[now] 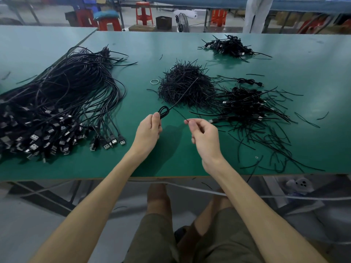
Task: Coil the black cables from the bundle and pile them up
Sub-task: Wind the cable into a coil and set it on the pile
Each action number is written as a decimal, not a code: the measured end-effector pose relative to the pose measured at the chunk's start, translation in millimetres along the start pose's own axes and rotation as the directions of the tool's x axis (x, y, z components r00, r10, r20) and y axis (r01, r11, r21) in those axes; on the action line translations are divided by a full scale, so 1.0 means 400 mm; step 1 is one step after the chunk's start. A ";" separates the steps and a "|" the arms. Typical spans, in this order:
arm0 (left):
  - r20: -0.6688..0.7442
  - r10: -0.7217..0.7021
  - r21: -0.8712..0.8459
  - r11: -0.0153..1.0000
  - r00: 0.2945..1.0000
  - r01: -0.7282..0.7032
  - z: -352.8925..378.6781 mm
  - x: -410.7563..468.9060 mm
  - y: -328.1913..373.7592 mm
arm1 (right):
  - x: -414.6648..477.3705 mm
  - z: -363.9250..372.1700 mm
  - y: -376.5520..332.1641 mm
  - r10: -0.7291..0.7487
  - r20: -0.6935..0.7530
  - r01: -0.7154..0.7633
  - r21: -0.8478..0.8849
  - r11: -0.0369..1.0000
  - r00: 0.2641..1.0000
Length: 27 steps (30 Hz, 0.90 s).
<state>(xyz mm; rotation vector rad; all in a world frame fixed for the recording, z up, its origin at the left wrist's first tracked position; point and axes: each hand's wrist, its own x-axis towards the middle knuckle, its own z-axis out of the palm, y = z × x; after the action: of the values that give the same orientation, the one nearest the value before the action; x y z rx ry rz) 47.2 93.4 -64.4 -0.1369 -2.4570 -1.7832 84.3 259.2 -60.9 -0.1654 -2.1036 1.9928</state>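
Observation:
My left hand (150, 130) grips a small coiled black cable (163, 112), its loops sticking up above my thumb. A thin black tie (185, 93) runs through the coil; its far end points up over the tie heap, its near end is pinched in my right hand (202, 135). A big bundle of loose black USB cables (62, 103) lies on the left of the green table (171, 158). Coiled cables lie piled at the right (245, 103) and at the far right (229, 46).
A heap of short black ties (185, 84) sits in the middle, with a small metal ring (154, 81) beside it. Stray ties are scattered at the right front. Red stools (144, 13) and a fan stand beyond the table. My knees are under its front edge.

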 end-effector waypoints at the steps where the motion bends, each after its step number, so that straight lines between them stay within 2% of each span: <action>1: -0.002 0.011 0.017 1.000 1.000 -0.011 0.002 0.000 0.001 | 0.000 0.018 -0.002 0.000 0.026 0.000 -0.008 1.000 1.000; 5: 0.037 0.037 0.014 0.999 0.999 -0.037 -0.003 -0.009 0.007 | -0.002 0.080 0.004 0.042 0.061 -0.038 -0.061 0.997 0.997; 10: 0.072 0.046 -0.044 0.998 0.996 -0.043 -0.010 -0.016 0.011 | -0.012 0.091 0.024 -0.011 0.021 0.014 -0.137 0.990 1.000; 15: 0.100 0.073 -0.037 0.997 0.992 -0.069 -0.006 -0.013 0.005 | -0.013 0.082 0.024 -0.016 0.042 0.020 -0.089 0.996 0.999; 19: 0.108 0.073 -0.068 0.996 0.991 -0.065 -0.008 -0.013 0.001 | -0.018 0.078 0.022 0.009 0.077 -0.012 0.035 0.999 0.997; 24: 0.187 -0.031 -0.185 0.981 0.982 0.066 -0.026 -0.007 0.006 | -0.021 0.069 0.017 0.023 0.139 -0.038 0.101 0.994 0.990; 27: 0.328 -0.116 -0.197 0.962 0.938 0.188 -0.058 0.011 0.019 | -0.020 0.070 0.015 -0.013 0.231 -0.012 0.107 0.994 0.973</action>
<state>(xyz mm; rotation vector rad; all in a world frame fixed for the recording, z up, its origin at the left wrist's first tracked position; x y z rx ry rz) 44.7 73.9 -49.8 -0.2751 -2.5187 -2.2667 84.5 230.6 -68.8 0.0914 -2.1191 2.2134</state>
